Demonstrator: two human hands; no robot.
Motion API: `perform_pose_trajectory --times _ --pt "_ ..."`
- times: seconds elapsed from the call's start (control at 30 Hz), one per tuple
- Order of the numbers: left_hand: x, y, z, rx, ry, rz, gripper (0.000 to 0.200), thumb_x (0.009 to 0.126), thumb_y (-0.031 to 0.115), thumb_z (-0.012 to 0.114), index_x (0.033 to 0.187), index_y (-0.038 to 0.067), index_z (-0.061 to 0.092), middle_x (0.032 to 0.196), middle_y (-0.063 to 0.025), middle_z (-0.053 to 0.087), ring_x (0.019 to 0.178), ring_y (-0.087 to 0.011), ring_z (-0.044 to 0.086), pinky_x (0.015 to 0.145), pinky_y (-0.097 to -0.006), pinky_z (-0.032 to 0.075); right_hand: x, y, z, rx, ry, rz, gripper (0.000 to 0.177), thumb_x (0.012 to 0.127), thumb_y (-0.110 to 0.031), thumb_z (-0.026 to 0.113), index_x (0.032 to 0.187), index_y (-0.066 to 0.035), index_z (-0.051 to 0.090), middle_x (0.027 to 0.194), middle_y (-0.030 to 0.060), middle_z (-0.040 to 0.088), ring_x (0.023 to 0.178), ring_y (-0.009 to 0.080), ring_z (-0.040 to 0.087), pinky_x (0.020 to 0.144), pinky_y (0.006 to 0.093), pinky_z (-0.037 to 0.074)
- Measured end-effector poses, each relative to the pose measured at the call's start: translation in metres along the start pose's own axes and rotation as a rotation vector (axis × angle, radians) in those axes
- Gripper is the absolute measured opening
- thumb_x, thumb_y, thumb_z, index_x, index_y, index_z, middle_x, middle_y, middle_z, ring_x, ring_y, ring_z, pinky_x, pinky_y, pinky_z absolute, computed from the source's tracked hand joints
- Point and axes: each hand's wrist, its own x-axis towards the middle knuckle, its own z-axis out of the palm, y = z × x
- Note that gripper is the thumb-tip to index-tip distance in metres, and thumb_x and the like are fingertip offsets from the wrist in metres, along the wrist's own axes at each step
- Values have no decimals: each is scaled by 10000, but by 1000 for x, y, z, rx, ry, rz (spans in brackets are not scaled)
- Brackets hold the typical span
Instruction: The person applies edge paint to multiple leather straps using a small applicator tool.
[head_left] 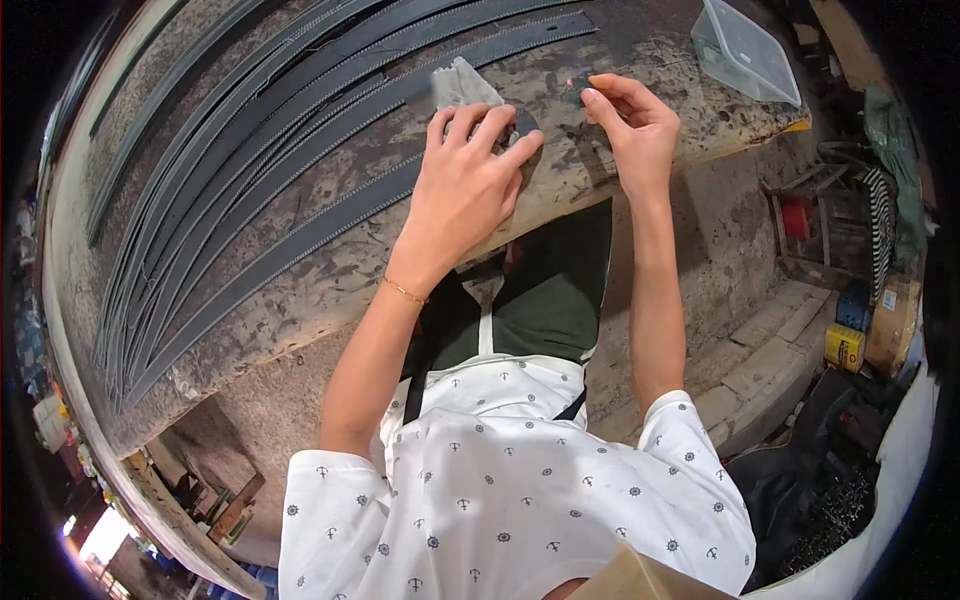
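Long dark grey strips (pixel 300 235) with stitched edges lie curved across the worn table (pixel 650 60). My left hand (pixel 470 165) rests on the near strip's end, its fingers bent over a pale grey cloth (pixel 465 85) and a dark piece partly hidden under them. To the right, my right hand (pixel 635 120) is raised over the table, thumb and forefinger pinched on a small dark piece (pixel 578 92) with a pinkish spot. What exactly the small piece is cannot be made out.
A clear plastic box (pixel 745 55) stands at the table's right end. Beyond the edge are a metal-framed stool (pixel 815 215), a yellow box (pixel 845 347), a cardboard box (pixel 892 325) and a dark bag (pixel 800 460) on the floor.
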Motion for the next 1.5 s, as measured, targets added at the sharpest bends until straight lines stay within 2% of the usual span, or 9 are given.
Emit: perform_pose_trajectory --times 0.2,0.27,0.4,0.7,0.9,1.0,1.13,1.23,1.5 --pt "-2 -3 4 -84 55 -45 351 819 52 648 1169 84 657 1188 -124 606 1123 -347 560 1019 -474 437 -5 0 -3 -123 -183 -56 115 881 -40 753 992 -6 755 846 -2 723 747 47 641 670 217 518" --pt "0 0 3 -119 213 -199 310 846 46 617 1153 19 649 1217 -153 606 1143 -379 555 1009 -470 445 -6 -3 -3 -192 -236 -60 112 874 -42 750 982 -13 758 826 -12 718 729 37 624 656 209 502" --pt "-1 -8 10 -93 256 -243 258 852 45 598 1084 -37 676 1141 -175 685 1109 -363 611 1001 -446 466 -8 -6 -1 -285 -297 -109 107 851 -44 749 955 -23 765 770 -29 702 689 18 582 619 192 465" --pt "-3 -10 15 -82 283 -244 221 852 50 604 1022 -36 716 1125 -161 717 1139 -341 648 995 -428 500 -6 -4 -2 -381 -352 -208 122 837 -45 765 958 -33 781 704 -44 648 634 12 510 565 192 407" --pt "-3 -11 15 -74 288 -242 224 857 58 603 1027 -32 718 1136 -160 714 1143 -346 645 1001 -429 495 -7 -6 0 -310 -311 -152 100 837 -47 764 934 -28 781 697 -51 656 646 8 534 569 182 414" --pt "-3 -10 15 -72 289 -238 227 861 61 600 1031 -31 719 1140 -161 711 1142 -348 645 1005 -430 492 -8 -10 -1 -405 -357 -185 90 861 8 754 950 -6 758 769 -42 635 690 29 507 611 206 402" --pt "-4 -11 16 -69 289 -232 228 865 63 597 1034 -28 720 1140 -164 710 1137 -349 646 1007 -432 488 -6 -4 -5 -421 -373 -200 88 868 5 752 954 -8 763 770 -45 640 693 26 513 613 201 402" --pt "-4 -12 16 -59 291 -223 232 862 67 598 1034 -31 719 1144 -166 705 1132 -353 642 1002 -433 487 -6 -2 -5 -280 -307 -107 95 868 8 751 959 -12 768 777 -48 646 694 23 514 610 193 396" --pt "-2 -9 10 13 261 -246 220 833 83 617 985 -3 751 1178 -167 672 1123 -354 600 972 -435 488 -6 -6 -5 -445 -383 -199 97 873 -2 750 967 -17 770 766 -53 633 683 17 502 593 202 381"
